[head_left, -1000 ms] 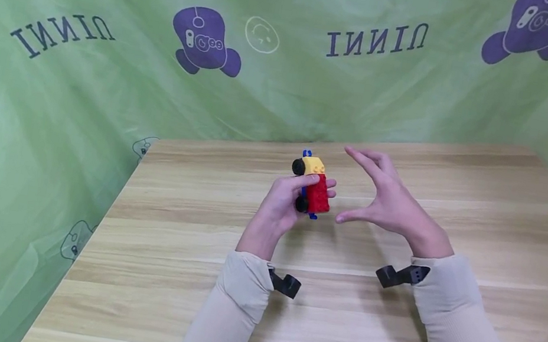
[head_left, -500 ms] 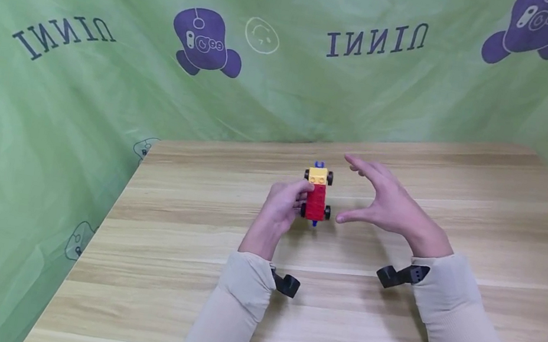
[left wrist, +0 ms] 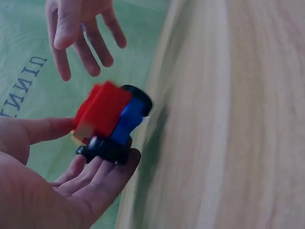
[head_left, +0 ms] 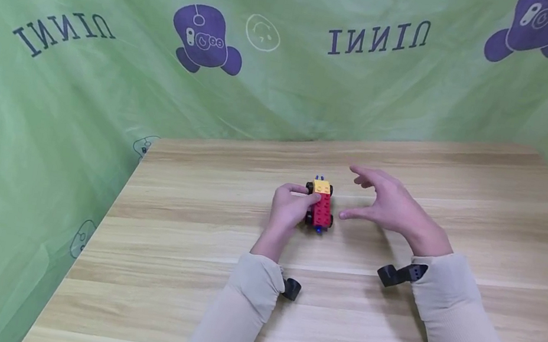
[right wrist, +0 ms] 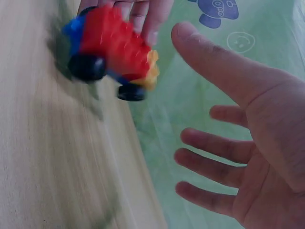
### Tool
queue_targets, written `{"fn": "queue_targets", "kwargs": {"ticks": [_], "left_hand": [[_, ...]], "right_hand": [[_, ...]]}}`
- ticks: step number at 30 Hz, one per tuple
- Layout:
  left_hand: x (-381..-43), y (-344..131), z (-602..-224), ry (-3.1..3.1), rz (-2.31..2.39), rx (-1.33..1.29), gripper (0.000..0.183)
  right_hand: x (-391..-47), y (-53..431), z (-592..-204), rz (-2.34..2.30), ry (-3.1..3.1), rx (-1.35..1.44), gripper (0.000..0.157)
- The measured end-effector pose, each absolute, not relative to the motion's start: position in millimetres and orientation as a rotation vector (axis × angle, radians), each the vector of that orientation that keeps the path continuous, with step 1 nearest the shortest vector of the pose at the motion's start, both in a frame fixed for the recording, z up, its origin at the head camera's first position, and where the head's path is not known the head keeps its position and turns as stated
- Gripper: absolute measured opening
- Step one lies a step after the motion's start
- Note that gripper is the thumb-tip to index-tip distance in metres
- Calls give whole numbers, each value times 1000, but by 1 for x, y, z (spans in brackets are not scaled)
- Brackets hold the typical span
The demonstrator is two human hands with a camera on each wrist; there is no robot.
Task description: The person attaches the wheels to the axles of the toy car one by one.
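My left hand [head_left: 290,209] holds a toy brick car [head_left: 322,210] between thumb and fingers, from its left side. Red studded bricks make up most of its top, with a yellow brick [head_left: 321,187] at the far end. Below them sits a blue base [left wrist: 131,117] with black wheels [left wrist: 108,150]. In the left wrist view the thumb touches the bricks while the fingers lie along the wheels. To the right of the car, my right hand [head_left: 388,202] is held with thumb and fingers spread apart, nothing between them. The right wrist view shows the car blurred, beyond the right thumb [right wrist: 209,55].
A wood-grain table [head_left: 171,274] spreads beneath both hands. Behind it hangs a green printed curtain [head_left: 287,89], meeting the table's back and left edges. Small black cameras [head_left: 400,275] are strapped at both wrists.
The left hand has turned the car from tilted on its side to studs up, and brought it slightly nearer and lower. The right hand's fingers have dropped a little.
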State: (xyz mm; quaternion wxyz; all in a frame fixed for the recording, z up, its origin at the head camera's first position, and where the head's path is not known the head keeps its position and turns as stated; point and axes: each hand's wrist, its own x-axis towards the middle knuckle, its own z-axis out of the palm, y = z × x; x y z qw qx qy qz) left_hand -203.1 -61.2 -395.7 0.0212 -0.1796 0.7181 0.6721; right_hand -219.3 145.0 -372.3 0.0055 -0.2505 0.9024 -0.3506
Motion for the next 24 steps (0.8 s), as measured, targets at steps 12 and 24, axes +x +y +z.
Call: {"fn": "queue_targets", "kwargs": {"ticks": [12, 24], "left_hand": [[-203, -49, -398, 2554, 1826, -443, 10], [-212, -25, -395, 3035, 993, 262, 35]], "right_hand": [[-223, 154, -371, -1014, 2829, -617, 97], [-221, 156, -367, -1076, 2856, -584, 93]]}}
